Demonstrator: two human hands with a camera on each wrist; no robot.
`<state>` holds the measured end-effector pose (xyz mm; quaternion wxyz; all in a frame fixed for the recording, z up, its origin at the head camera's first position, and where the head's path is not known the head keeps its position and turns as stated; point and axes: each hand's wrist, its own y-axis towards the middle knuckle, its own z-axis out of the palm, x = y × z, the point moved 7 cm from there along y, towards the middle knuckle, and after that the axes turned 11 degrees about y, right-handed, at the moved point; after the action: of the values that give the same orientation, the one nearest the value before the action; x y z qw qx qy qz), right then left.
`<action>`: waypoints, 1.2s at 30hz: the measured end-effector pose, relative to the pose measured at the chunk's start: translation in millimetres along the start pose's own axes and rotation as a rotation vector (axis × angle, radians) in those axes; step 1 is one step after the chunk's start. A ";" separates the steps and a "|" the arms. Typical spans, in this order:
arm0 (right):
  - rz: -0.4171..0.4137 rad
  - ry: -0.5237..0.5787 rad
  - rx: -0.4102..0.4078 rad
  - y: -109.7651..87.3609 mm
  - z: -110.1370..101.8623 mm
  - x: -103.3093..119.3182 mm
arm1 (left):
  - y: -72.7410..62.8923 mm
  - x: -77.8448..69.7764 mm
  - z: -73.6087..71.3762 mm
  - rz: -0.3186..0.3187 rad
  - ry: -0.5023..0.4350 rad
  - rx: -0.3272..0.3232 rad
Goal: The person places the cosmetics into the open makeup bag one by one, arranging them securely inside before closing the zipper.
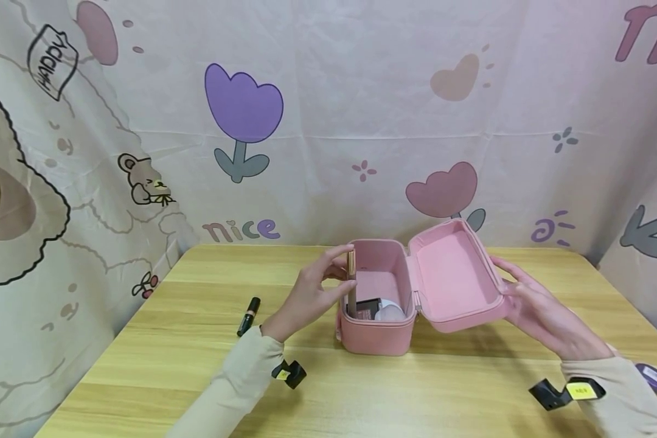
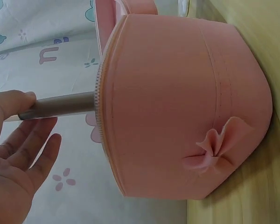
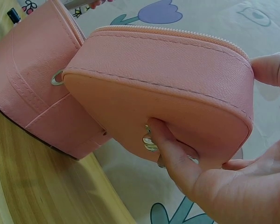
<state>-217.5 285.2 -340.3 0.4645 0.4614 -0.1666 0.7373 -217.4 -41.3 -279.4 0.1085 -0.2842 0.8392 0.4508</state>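
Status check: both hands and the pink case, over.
Left hand pinching slim tube, lower end inside pink case. Right hand holding lid open. Lid clear; nothing visible blocks the tube.

Soft, even light brightens the head view; a faint shadow darkens the tabletop [image 1: 443, 395] toward four o'clock, beneath the pink lid [image 1: 454, 274]. Wrist views look dimmer; in the right, a metal fitting [image 3: 150, 143] glints toward five o'clock.

Vanity case [image 1: 380, 338] on the surface [image 1: 164, 365]; makeup stick [image 1: 249, 316] left of it, cloth backdrop [image 1: 328, 109] behind it, palette [image 1: 368, 308] and tube [image 2: 67, 104] end inside it
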 end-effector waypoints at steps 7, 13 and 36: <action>0.002 -0.016 -0.019 -1.5 -2.0 0.1 | -2.4 2.5 4.9 0.023 0.049 -0.004; 0.004 -0.028 -0.031 -1.2 -3.0 0.2 | -7.6 9.2 10.3 -0.039 0.152 0.015; 0.007 -0.023 -0.029 -0.7 -2.3 -1.1 | -18.2 29.1 24.2 -0.210 0.278 0.078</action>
<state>-218.0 286.5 -342.5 0.4666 0.4625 -0.1840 0.7311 -232.5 -40.4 -318.6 0.0488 -0.4254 0.8286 0.3606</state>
